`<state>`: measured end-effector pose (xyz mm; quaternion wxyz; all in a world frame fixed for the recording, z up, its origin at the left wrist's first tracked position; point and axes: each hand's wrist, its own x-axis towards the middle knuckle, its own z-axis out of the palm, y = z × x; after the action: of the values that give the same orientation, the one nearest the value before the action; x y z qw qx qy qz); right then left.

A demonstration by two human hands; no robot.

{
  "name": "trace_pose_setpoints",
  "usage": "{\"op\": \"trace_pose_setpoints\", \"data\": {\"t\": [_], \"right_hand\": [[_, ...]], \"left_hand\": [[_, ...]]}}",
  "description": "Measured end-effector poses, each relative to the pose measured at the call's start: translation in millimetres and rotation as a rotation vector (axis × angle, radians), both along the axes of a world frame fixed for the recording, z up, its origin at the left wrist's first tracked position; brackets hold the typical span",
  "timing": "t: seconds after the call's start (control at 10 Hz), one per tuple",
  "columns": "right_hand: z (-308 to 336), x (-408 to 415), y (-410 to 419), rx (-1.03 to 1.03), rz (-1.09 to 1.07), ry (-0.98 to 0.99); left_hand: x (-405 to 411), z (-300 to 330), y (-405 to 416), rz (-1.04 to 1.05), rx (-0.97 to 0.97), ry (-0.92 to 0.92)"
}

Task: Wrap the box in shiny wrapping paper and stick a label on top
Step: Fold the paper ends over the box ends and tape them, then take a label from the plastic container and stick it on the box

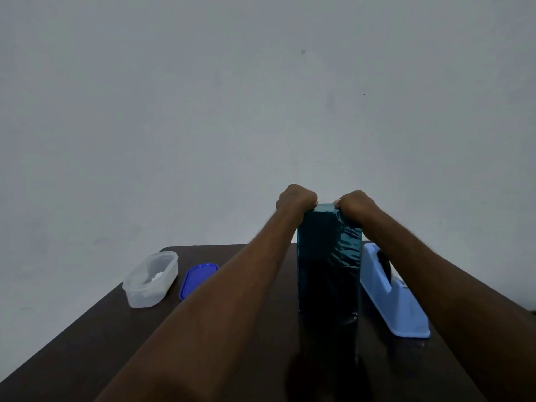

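A tall box (327, 256) covered in shiny teal wrapping paper stands upright on the dark table (87, 343), right of centre. My left hand (295, 198) grips the paper at the box's top left corner. At the top right corner, my right hand (358, 204) is closed on the paper, which is creased down that side. Both forearms reach forward over the table. The box's top face is hidden from me, and I see no label on the box.
A light blue tape dispenser (394, 297) lies just right of the box. To the left sit a clear plastic container (150, 280) holding white pieces and its blue lid (197, 278). A plain grey wall rises behind the table's far edge.
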<state>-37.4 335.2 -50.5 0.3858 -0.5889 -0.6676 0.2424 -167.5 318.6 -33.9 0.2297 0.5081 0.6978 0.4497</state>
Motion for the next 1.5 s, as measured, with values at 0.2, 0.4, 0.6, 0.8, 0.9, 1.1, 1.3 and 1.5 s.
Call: {"op": "trace_pose_setpoints", "data": {"t": [0.2,0.4,0.6,0.8,0.9,1.1,1.3,1.5], "right_hand": [[0,1,-2,-0.028,-0.028,0.059],[-11,-1,-19,0.180,-0.195,0.202],[-91,-9,-68,0.665,-0.162,0.182],[-132,-5,-66,0.549,-0.140,-0.014],[-113,-9,-65,0.440,-0.107,-0.119],[-97,-42,-70,0.233,0.017,-0.265],[-120,-71,-76,0.069,0.116,-0.286],[-119,-82,-80,-0.075,0.133,-0.318]], "left_hand": [[8,4,-23,0.021,0.020,0.084],[-3,-3,-22,0.014,0.099,-0.051],[0,-70,-70,-0.141,0.411,0.010],[-24,-134,-77,-0.262,0.379,0.184],[-40,-123,-81,-0.167,0.367,0.252],[-91,-109,-75,0.009,0.092,0.421],[-121,-126,-84,0.038,-0.178,0.450],[-134,-139,-86,0.062,-0.237,0.412]]}}
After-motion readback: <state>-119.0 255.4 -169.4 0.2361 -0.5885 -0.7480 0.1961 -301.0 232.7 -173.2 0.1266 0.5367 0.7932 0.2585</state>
